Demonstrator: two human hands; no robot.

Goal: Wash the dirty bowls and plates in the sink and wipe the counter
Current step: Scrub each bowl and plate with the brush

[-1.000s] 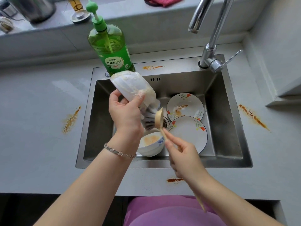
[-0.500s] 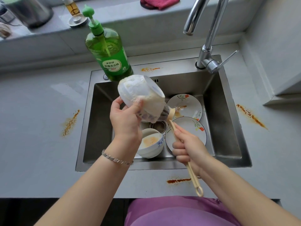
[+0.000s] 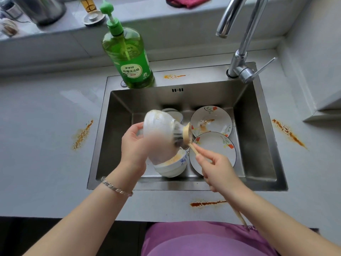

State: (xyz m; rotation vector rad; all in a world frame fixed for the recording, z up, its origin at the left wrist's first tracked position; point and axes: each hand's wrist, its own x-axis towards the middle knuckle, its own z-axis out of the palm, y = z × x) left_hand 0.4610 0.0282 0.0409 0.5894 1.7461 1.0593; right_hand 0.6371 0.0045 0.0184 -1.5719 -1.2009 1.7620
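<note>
My left hand (image 3: 133, 145) grips a white bowl (image 3: 158, 130), tilted on its side over the steel sink (image 3: 258, 137) and blurred by motion. My right hand (image 3: 217, 169) holds the wooden handle of a dish brush (image 3: 181, 134), whose dark bristles press into the bowl's opening. Below the held bowl sits a dirty blue-patterned bowl (image 3: 172, 165) with orange residue. Another bowl (image 3: 175, 113) lies behind. Two flowered plates rest in the right of the sink: a stained one (image 3: 212, 120) at the back and a cleaner one (image 3: 215, 150) in front.
A green dish-soap pump bottle (image 3: 129, 58) stands at the sink's back left rim. The faucet (image 3: 239, 58) rises at the back right. Orange stains mark the counter at the left (image 3: 83, 133), right (image 3: 287, 133), front (image 3: 206, 203) and back rim (image 3: 173, 76). A red cloth (image 3: 186, 1) lies on the ledge.
The bowl in my left hand has come lower into the sink and turned its opening rightward. My right hand moved the brush against it.
</note>
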